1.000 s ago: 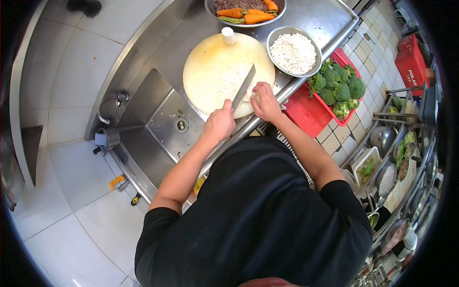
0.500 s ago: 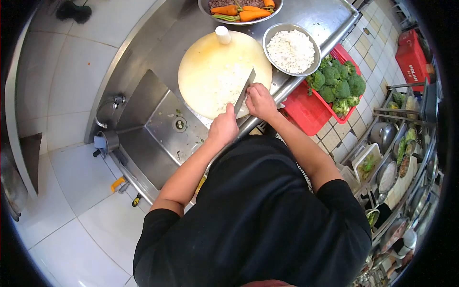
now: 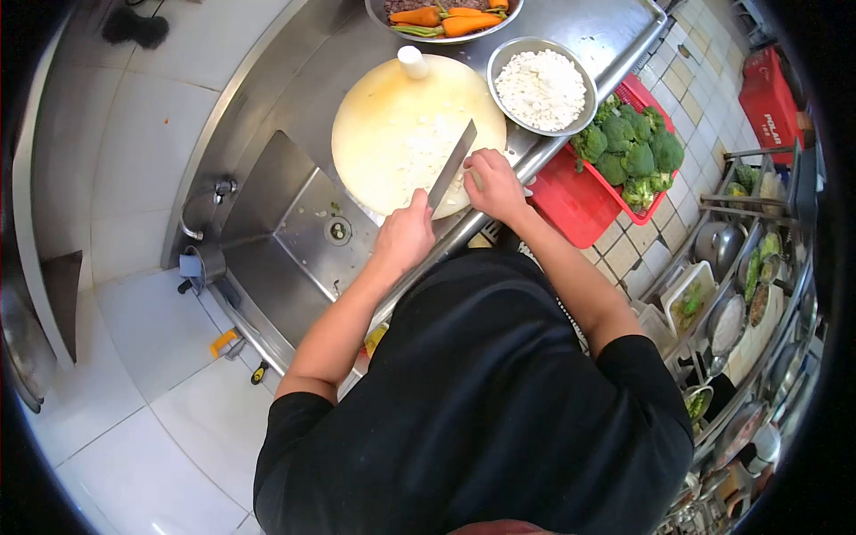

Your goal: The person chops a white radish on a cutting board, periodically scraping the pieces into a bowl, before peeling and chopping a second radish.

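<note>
My left hand [image 3: 407,234] is closed around the handle of a kitchen knife [image 3: 454,165], its blade angled up and away over a round cutting board [image 3: 366,120]. Small white chopped pieces [image 3: 428,152] are scattered on the board. To the right of the blade, my right hand [image 3: 493,185] rests at the board's near edge with fingers curled; what lies under them, if anything, is hidden. Toward the far edge of the board stands a white cylindrical piece [image 3: 412,62]. A metal bowl [image 3: 588,109] full of white diced pieces [image 3: 539,89] sits just right of the board.
Behind the board is a bowl [image 3: 459,38] with carrots [image 3: 471,24]. A red basket [image 3: 635,89] of broccoli [image 3: 637,147] is beyond the counter's right edge. At left is a metal sink [image 3: 308,245] with a faucet [image 3: 201,209]. Racks [image 3: 753,209] with food containers stand farther right.
The knife and my left hand have shifted slightly left and nearer my body. My right hand has moved a little right, opening a gap from the blade.
</note>
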### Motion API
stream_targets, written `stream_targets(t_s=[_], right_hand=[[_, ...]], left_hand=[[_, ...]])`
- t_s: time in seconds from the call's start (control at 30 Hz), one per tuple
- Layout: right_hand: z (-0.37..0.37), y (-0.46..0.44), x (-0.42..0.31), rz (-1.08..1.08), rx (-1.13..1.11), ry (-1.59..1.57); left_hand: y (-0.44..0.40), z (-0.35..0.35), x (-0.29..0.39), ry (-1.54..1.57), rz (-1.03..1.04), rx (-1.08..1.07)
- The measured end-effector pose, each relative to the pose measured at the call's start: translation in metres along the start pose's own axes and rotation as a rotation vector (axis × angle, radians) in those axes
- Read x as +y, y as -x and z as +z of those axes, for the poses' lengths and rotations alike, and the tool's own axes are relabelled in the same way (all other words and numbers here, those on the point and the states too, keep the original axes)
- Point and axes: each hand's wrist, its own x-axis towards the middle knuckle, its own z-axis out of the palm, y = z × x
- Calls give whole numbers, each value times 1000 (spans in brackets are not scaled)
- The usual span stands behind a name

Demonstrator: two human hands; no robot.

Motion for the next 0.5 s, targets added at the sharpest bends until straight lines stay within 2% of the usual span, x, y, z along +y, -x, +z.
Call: stream_targets(t_s=[0.2,0.3,0.5], right_hand=[[11,3,8,-21,-11,50],[12,6,7,-46,-14,60],[-3,2,3,-7,-81,46]], left_hand=[[24,-8,-9,-81,-82,-154],[8,27,-18,-61,-97,-105],[-25,11,-9,-65,6,-48]])
